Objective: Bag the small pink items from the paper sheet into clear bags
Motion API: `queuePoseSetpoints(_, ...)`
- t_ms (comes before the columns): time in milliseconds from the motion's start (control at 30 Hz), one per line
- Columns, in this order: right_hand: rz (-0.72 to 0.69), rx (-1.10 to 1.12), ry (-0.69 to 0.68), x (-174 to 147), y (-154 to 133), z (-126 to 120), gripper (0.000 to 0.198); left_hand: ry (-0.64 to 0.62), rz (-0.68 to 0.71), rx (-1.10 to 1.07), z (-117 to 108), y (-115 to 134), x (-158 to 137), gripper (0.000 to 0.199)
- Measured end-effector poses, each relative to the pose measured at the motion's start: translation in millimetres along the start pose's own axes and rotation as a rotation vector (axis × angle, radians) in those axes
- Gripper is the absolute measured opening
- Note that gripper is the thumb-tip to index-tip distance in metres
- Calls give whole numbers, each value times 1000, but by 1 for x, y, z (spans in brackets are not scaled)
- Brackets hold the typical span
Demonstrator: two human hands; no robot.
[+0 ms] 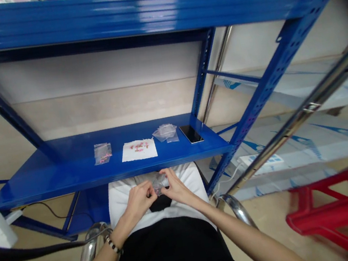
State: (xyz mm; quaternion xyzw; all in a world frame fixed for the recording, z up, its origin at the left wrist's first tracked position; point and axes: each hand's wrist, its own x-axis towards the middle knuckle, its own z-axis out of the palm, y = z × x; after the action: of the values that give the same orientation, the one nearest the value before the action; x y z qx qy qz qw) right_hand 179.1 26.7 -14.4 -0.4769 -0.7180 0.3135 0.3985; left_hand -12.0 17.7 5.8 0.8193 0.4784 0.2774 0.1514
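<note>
Working a thin clear bag (160, 181) like this one calls for light fingertips: the film is likely slippery and prone to cling to itself, so one side is best held steady while the other thumb parts or straightens the edge, without a hard tug. Keeping the bag level and near the lap would probably save anything small inside from spilling. The left hand (142, 196) has its fingers curled in, thumb and forefinger pinched together at the bag's near left edge. The right hand (177, 188) is more spread, thumb and forefinger standing apart in a C on the bag's other side; it touches the film there, but whether it truly grips cannot be told. The bag lies between the two hands, above the lap, just short of the shelf (65, 160). Beyond the hands, on that shelf, a white paper (140, 155) bears small pink pieces (139, 146). Ahead and to the left of the hands lies a filled bag (101, 153) with similar pieces; ahead of the right hand are loose clear bags (166, 132), with a phone (191, 134) farther right.
</note>
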Motion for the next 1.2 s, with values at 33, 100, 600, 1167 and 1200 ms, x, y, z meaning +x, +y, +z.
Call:
queuePoseSetpoints(33,62,128,-19,1,5,-1,54,-6,-8,-77,-1,-2,2,12)
queuePoseSetpoints(100,244,416,-63,5,13,-1,54,-14,-29,-253,-4,-8,8,11)
queuePoseSetpoints(600,513,1207,20,6,-10,1,35,101,-147,-1007,-24,-14,11,34)
queuePoseSetpoints(1167,225,94,225,223,15,-37,11,49,-231,-1141,-5,-28,31,42)
queuePoseSetpoints(1200,202,20,211,228,14,-36,10,36,-226,-1141,-4,-28,29,42)
